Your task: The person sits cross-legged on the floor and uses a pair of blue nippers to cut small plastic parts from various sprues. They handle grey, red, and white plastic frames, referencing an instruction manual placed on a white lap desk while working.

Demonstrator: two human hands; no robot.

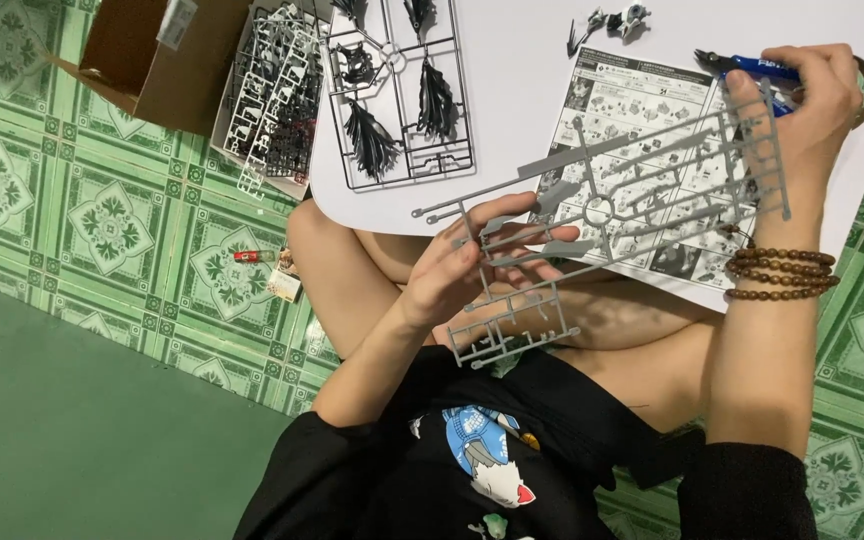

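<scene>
The left hand (pixel 472 262) pinches the grey sprue (pixel 612 215) near its lower end, fingers closed on the frame. The right hand (pixel 802 115) grips the sprue's far corner and also holds blue nippers (pixel 752 68), whose handles are mostly hidden in the fist. The sprue hangs over the lap and the edge of the white bench (pixel 512 60), covering part of the manual (pixel 642 110). A black sprue (pixel 397 95) lies on the bench. A box of sprues (pixel 272 95) and a carton (pixel 152 55) sit on the floor, both cut off at the top. Small built pieces (pixel 612 22) are too tiny to identify.
</scene>
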